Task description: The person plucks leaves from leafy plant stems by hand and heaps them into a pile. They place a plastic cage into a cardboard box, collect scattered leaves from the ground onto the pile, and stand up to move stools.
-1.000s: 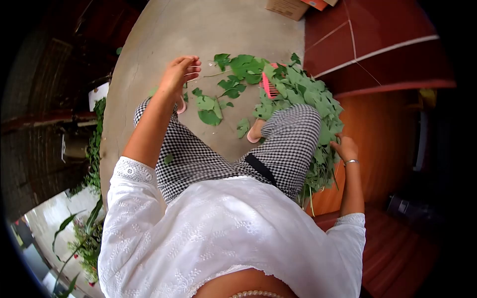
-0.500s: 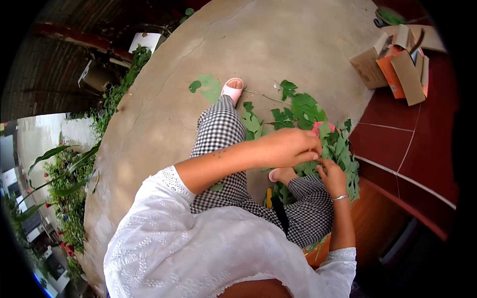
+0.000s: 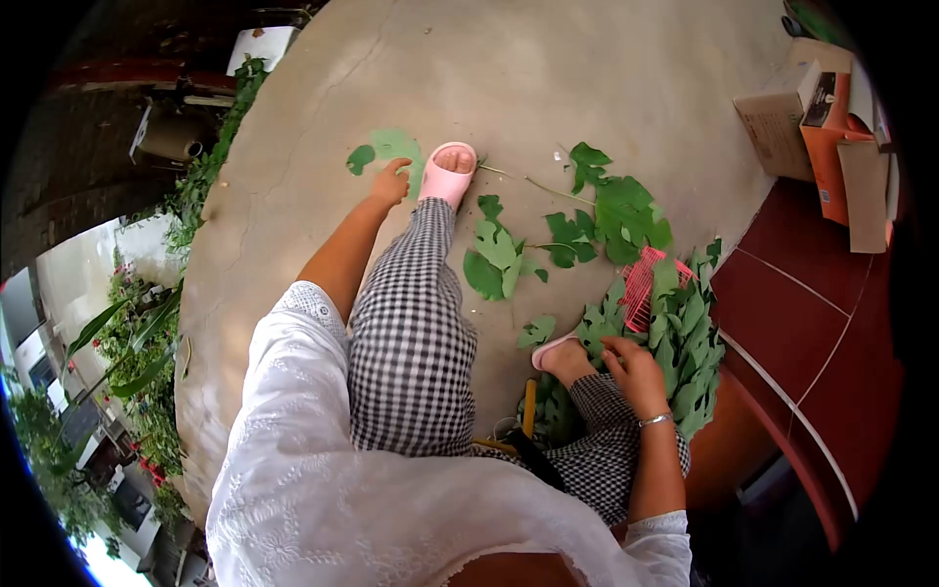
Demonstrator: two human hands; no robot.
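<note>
On the concrete floor (image 3: 548,59), we have a heap of green leaves (image 3: 690,342) around a pink plastic basket (image 3: 640,286). Our right hand (image 3: 636,377) is beside the heap, fingers slightly parted; our left hand (image 3: 390,183) is at a loose leaf (image 3: 395,144), finger spread unclear.

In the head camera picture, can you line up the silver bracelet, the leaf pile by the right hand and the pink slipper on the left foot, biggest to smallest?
1. Leaf pile
2. Pink slipper
3. Silver bracelet
</note>
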